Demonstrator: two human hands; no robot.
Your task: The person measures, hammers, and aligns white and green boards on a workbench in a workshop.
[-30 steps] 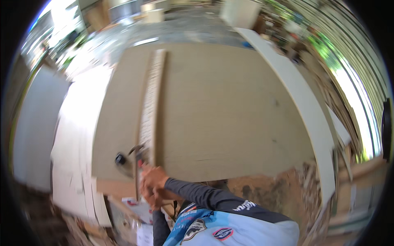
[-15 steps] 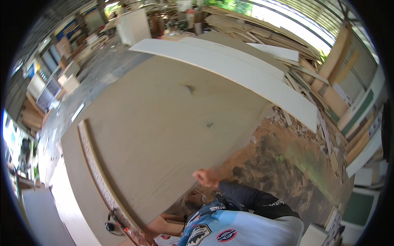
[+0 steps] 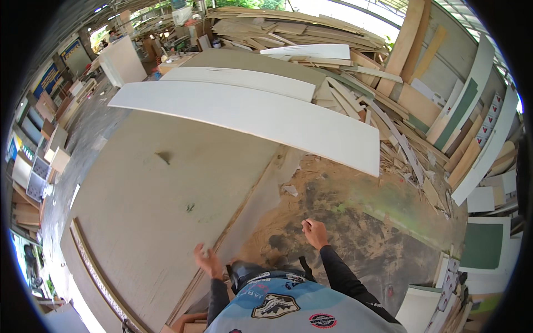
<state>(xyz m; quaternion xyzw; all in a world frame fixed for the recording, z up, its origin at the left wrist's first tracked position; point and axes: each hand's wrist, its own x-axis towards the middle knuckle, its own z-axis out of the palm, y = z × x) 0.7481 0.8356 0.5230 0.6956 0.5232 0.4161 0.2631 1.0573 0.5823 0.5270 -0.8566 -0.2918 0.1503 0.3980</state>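
The large brown board [image 3: 166,188] lies flat to the person's left, its long axis running from near the feet away up the view, and the left hand [image 3: 206,260], fingers spread and holding nothing, hovers over its near edge. The right hand [image 3: 315,232] (farther off, above the sawdust-strewn floor [image 3: 355,222]) has its grip closed on a small dark thing, perhaps a pencil; no container is in reach.

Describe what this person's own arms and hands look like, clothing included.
Both arms wear long, close-fitting dark sleeves reaching to the wrists, the right sleeve and the left sleeve. The left hand and right hand are bare, with no gloves; no watch or ring can be made out. The sleeves join a light blue jersey with dark panels and round and shield-shaped printed badges.
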